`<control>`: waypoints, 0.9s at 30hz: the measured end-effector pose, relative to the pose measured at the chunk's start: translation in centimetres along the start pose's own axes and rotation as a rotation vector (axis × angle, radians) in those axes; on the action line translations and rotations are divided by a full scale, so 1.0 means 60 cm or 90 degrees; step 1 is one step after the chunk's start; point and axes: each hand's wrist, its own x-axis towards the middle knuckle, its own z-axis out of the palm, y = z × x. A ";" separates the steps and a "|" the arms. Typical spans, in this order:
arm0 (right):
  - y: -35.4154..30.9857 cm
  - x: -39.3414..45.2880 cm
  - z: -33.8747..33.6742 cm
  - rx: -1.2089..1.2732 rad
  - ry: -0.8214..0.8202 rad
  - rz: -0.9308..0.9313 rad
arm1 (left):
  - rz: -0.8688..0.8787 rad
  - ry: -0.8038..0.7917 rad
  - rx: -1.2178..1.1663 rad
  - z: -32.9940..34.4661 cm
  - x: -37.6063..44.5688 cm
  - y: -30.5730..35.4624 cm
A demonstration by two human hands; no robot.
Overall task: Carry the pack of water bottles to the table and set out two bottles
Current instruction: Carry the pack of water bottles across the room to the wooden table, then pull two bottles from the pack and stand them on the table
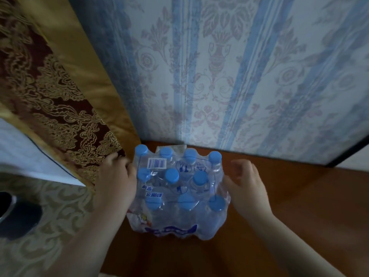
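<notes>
Against striped wallpaper, the pack of water bottles (177, 193) stands caps-up on the wooden table (289, 216) between our hands: left hand (116, 181) flat on its side, right hand (246, 185) open, fingertips at the wrap.

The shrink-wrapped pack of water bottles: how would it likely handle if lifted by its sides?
The pack of water bottles looks full, so it is probably heavy for its size. Its glossy, wrinkled film may be slippery and give under the fingers. The left hand presses one side; the right hand barely touches, so a one-sided lift could tilt it.
</notes>
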 end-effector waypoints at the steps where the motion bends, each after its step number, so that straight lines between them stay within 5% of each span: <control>1: -0.014 0.006 -0.009 -0.013 0.037 -0.084 | 0.035 0.049 -0.023 -0.008 -0.007 0.007; 3: -0.055 0.021 -0.019 -0.034 0.007 -0.222 | 0.152 0.083 -0.055 -0.024 -0.017 0.028; 8: -0.111 0.034 0.013 -0.369 -0.305 -0.336 | 0.234 -0.164 0.003 -0.031 -0.044 0.090; 11: -0.109 0.029 0.029 -0.486 -0.275 -0.381 | 0.269 -0.166 0.156 -0.027 -0.041 0.113; 16: -0.119 0.038 0.038 -0.707 -0.277 -0.447 | 0.275 -0.317 0.277 -0.014 -0.013 0.159; 22: -0.115 0.076 0.029 -0.550 -0.452 -0.423 | 0.318 -0.323 0.215 -0.012 0.005 0.133; 27: -0.074 0.074 0.029 -0.360 -0.392 -0.331 | 0.319 -0.181 0.100 -0.001 -0.002 0.098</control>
